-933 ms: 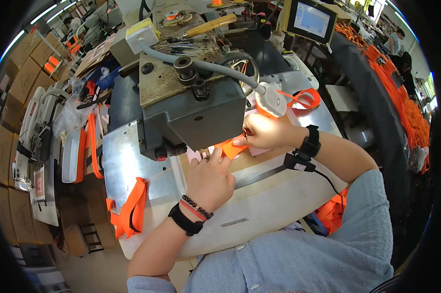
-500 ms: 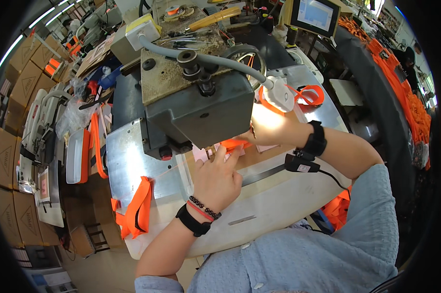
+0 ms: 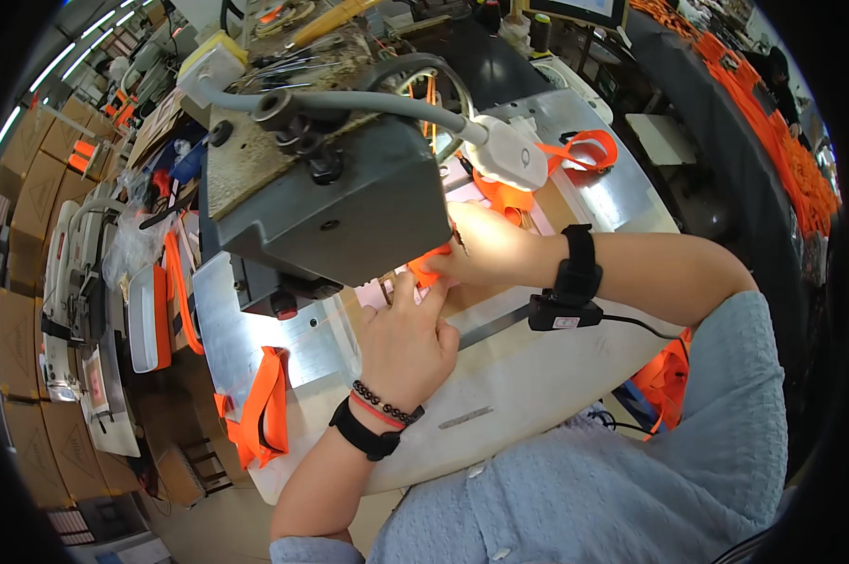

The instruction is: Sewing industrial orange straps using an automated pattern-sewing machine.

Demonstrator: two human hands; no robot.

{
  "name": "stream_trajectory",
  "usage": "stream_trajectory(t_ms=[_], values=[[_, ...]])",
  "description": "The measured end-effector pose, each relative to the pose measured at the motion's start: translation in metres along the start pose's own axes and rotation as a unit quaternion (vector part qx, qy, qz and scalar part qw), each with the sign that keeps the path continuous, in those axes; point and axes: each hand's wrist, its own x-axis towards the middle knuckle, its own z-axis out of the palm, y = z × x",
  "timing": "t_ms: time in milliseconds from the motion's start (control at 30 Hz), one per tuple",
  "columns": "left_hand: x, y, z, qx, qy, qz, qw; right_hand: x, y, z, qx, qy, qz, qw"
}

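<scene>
Tray [image 3: 150,320], orange and white: stood at nine o'clock, beyond the worktop [image 3: 528,376]. Orange straps [image 3: 267,414], folded: lay at eight o'clock, near the worktop's edge. Machine head [image 3: 340,211], dark grey: overhung at ten o'clock. Left hand [image 3: 405,343]: six o'clock, fingers spread, tips at the orange piece [image 3: 427,266], clasping nothing visible; pressure could not be told. Orange piece: centre, by the head's lower edge. Right hand [image 3: 485,249]: two o'clock, pinching the piece, some fingertips hidden. Lamp [image 3: 511,155], white: one o'clock. Orange loop [image 3: 589,150]: two o'clock, farther out. Step, as judged: positioning the piece; the next move seemed to call for flat alignment, fingertips clear.
</scene>
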Motion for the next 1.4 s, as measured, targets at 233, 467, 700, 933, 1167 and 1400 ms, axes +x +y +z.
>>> stream_trajectory(t_ms=[233,467,700,933,1167,1400], values=[[0.001,0.001,-0.002,0.026,-0.009,0.007,1.000,-0.001,-0.007,-0.001,-0.066,-0.012,0.065,0.996],[0.000,0.002,-0.001,0.021,-0.001,0.009,1.000,0.004,-0.009,-0.008,-0.160,-0.045,0.094,0.982],[0.000,0.004,-0.005,0.003,-0.041,-0.014,0.999,0.010,-0.038,-0.029,-0.059,-0.132,0.247,0.958],[-0.014,-0.007,-0.017,-0.040,0.004,0.040,0.998,0.006,-0.028,-0.022,-0.049,-0.086,0.201,0.975],[-0.015,-0.023,-0.025,0.023,0.014,0.073,0.997,0.014,-0.025,-0.020,-0.124,-0.095,0.162,0.974],[-0.007,-0.025,-0.017,0.017,0.010,0.106,0.994,0.027,-0.011,-0.011,-0.144,-0.097,0.138,0.975]])
